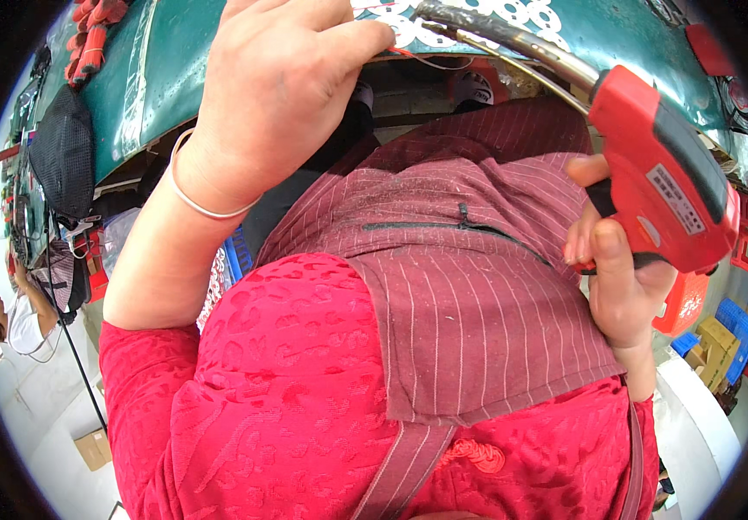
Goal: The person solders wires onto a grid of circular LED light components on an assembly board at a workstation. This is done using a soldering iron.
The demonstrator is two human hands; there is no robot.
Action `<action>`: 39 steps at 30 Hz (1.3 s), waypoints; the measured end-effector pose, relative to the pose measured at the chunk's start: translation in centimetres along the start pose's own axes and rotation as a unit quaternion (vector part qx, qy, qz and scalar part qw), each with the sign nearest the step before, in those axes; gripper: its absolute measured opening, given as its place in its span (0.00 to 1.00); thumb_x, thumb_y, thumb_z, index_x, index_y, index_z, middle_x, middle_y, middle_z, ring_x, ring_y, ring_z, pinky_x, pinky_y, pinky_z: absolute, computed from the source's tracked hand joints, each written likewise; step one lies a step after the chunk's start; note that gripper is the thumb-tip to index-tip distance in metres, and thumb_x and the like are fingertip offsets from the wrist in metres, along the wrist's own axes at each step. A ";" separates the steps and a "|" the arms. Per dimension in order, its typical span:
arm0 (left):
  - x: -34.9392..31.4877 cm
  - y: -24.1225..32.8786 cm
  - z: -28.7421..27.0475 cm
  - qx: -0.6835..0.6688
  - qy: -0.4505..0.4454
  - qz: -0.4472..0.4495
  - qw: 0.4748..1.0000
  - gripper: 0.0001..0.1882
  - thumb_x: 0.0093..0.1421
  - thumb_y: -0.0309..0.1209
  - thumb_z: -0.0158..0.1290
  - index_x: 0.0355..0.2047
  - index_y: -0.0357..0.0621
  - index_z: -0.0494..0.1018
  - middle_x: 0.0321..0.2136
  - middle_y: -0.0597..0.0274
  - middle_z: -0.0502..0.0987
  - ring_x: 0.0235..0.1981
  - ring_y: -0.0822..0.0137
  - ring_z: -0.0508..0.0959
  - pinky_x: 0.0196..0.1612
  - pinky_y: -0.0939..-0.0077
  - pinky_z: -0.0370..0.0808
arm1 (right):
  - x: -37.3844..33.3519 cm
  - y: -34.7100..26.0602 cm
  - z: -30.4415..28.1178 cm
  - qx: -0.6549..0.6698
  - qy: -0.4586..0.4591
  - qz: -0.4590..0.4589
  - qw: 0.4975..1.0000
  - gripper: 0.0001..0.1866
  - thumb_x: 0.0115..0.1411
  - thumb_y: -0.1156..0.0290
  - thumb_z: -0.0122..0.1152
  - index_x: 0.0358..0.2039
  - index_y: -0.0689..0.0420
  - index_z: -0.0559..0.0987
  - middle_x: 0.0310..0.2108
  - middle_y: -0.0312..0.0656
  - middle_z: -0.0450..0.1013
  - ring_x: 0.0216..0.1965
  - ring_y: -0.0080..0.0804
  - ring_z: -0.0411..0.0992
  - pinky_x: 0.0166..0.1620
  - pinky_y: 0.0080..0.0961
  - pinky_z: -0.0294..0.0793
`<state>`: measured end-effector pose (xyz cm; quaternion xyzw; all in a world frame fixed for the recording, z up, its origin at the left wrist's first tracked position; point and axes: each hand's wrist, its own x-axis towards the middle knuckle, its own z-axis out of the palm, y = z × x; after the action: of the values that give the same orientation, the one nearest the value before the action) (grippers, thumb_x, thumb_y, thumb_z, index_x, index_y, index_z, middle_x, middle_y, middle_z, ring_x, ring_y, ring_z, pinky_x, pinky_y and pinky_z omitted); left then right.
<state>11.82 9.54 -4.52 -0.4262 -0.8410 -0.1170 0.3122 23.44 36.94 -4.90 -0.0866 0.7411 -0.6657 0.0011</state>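
The right hand (614, 273) is closed round the grip of a red tool (664, 178). The left hand (274, 82), fingers curled, pinches a thin wire (430, 61) at the green table (157, 69).

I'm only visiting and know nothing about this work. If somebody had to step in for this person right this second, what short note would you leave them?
Left hand: raised at the green worktable, fingers pinching a thin red wire at its edge.
Right hand: closed around the grip of a red gun-shaped tool, whose dark metal barrel reaches toward the pinched wire.
Done: wire and tool are both in hand, brought close together.
Left: whether the tip touches the wire cannot be told from this view, so check that first. I would keep both grips as they are.
Nearby: a striped apron covers the lap.
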 end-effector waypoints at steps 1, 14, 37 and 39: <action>0.1 0.1 -0.2 0.008 -0.022 -0.009 1.000 0.06 0.47 0.25 0.61 0.24 0.50 0.75 0.19 0.66 0.65 0.24 0.62 0.71 0.47 0.60 0.68 | 0.1 0.0 0.0 0.001 -0.013 0.002 1.000 0.19 0.66 0.69 0.56 0.52 0.67 0.67 0.46 0.49 0.71 0.24 0.18 0.65 0.27 0.20 0.71; 0.1 -0.1 -0.3 0.017 -0.054 -0.013 0.998 0.05 0.47 0.26 0.61 0.24 0.50 0.76 0.19 0.65 0.66 0.24 0.61 0.72 0.48 0.61 0.68 | 0.5 -0.1 0.8 0.030 0.010 0.033 0.999 0.13 0.65 0.69 0.58 0.44 0.65 0.70 0.46 0.50 0.71 0.25 0.19 0.65 0.27 0.21 0.71; 0.3 0.2 -0.5 0.011 -0.053 -0.021 0.998 0.05 0.48 0.26 0.61 0.23 0.49 0.76 0.20 0.65 0.68 0.25 0.60 0.72 0.45 0.61 0.67 | 0.3 0.8 0.2 0.045 0.014 0.015 0.999 0.23 0.67 0.64 0.55 0.56 0.66 0.65 0.52 0.52 0.70 0.25 0.18 0.65 0.30 0.20 0.73; 0.1 0.0 -0.5 -0.008 -0.022 -0.033 0.999 0.05 0.48 0.24 0.61 0.23 0.48 0.76 0.20 0.64 0.69 0.25 0.59 0.72 0.43 0.62 0.68 | 0.3 0.8 0.3 0.051 0.022 0.011 0.998 0.23 0.67 0.64 0.55 0.56 0.66 0.65 0.52 0.51 0.70 0.25 0.18 0.65 0.29 0.20 0.72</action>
<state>12.02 9.38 -4.13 -0.4033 -0.8602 -0.1248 0.2859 23.09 36.71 -5.70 -0.0639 0.7072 -0.7041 -0.0037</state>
